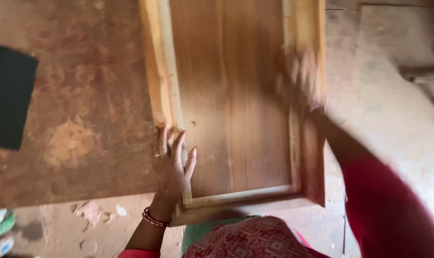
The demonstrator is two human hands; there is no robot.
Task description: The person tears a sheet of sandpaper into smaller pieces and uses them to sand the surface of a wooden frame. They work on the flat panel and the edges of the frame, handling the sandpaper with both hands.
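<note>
Wooden panel (236,95); smooth, rectangular, raised frame

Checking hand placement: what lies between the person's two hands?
In the head view, the flat recessed centre of the wooden framed panel lies bare between the left hand and the blurred right hand.

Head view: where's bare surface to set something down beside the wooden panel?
Free: the worn brown board between the dark sheet and the framed wooden panel. Crowded: the frame's left rail under the left hand, right rail under the blurred right hand.

A worn reddish-brown work surface (78,119) stands over a dusty floor (389,110).
</note>
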